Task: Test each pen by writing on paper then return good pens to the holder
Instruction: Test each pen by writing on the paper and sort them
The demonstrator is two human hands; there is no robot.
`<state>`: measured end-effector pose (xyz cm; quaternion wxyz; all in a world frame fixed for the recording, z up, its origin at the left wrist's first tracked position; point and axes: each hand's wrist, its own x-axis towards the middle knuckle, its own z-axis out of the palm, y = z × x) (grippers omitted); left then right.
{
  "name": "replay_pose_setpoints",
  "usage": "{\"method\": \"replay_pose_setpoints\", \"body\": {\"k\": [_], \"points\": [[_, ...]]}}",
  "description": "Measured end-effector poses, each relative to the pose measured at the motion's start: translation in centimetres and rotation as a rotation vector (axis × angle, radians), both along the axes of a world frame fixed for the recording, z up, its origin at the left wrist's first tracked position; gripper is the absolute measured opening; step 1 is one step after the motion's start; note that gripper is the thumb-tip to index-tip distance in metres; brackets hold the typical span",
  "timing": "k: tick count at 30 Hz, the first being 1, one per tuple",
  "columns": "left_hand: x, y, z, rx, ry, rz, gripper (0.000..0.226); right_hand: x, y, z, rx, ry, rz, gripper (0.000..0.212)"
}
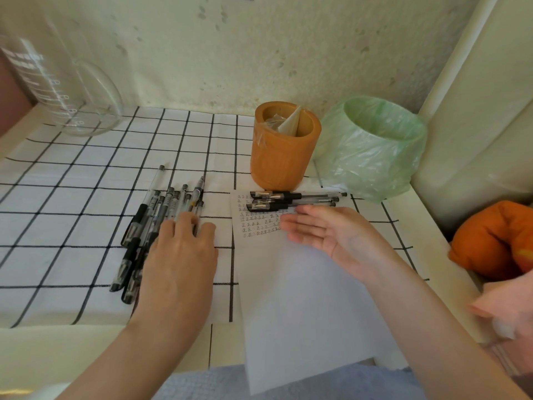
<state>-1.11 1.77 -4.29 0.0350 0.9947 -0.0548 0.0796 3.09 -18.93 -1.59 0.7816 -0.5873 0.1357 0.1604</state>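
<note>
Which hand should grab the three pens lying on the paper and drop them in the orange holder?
Probably the right hand: open, fingertips beside those pens, with the holder just behind. The left hand lies across the other pile of pens.

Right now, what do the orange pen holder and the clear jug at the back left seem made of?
The pen holder looks like wood or bamboo, matte orange-brown: thick rim, little shine. Plastic is possible. The jug looks like glossy clear glass, perhaps hard plastic: fully see-through, with white printed marks.
</note>
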Motion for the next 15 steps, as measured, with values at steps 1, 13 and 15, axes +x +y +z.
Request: {"method": "replay_pose_setpoints", "body": {"k": [1,13,15], "points": [[0.04,0.01,0.01,-0.001,-0.002,0.004,0.042,-0.03,0.04,-0.01,-0.018,-0.005,-0.003,0.024],[0.8,-0.47,-0.32,-0.065,0.053,0.029,0.025,-0.35,-0.07,0.07,-0.169,-0.097,0.041,0.024],[0.86,-0.76,-0.01,-0.175,0.034,0.045,0.013,-0.45,-0.01,0.11,-0.189,-0.108,0.059,0.023]]}}
